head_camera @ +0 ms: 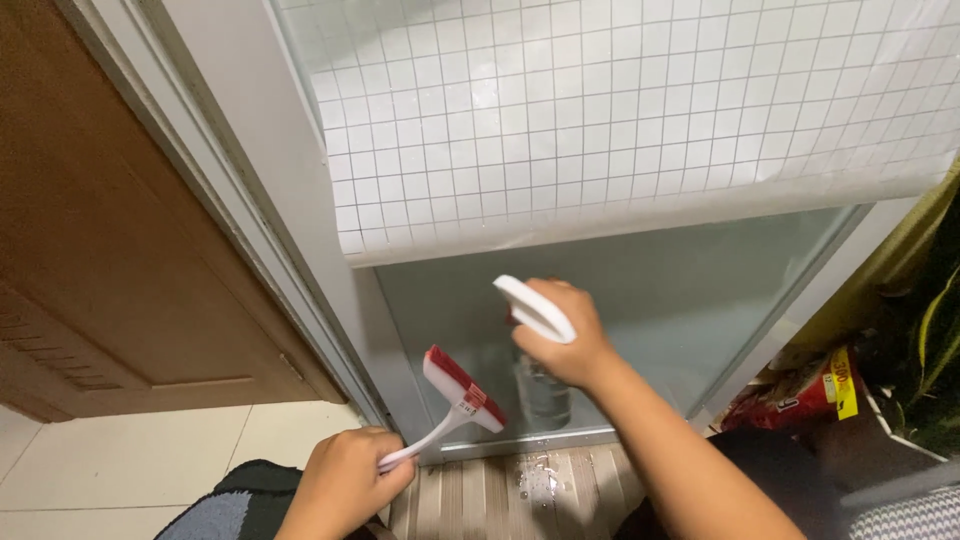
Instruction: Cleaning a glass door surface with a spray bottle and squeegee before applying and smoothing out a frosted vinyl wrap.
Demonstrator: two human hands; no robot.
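My left hand grips the white handle of a small squeegee with a red-and-white blade, held near the lower left corner of a glass door panel. My right hand is closed around a clear spray bottle, its white trigger lying over my fingers, and the bottle is close to the glass. A sheet of white grid-patterned film covers the upper part of the glass, with its bottom edge curling loose above both hands.
A brown wooden door stands to the left of the grey door frame. Water drops lie on the striped mat below the glass. A red and yellow package and plant leaves sit at right.
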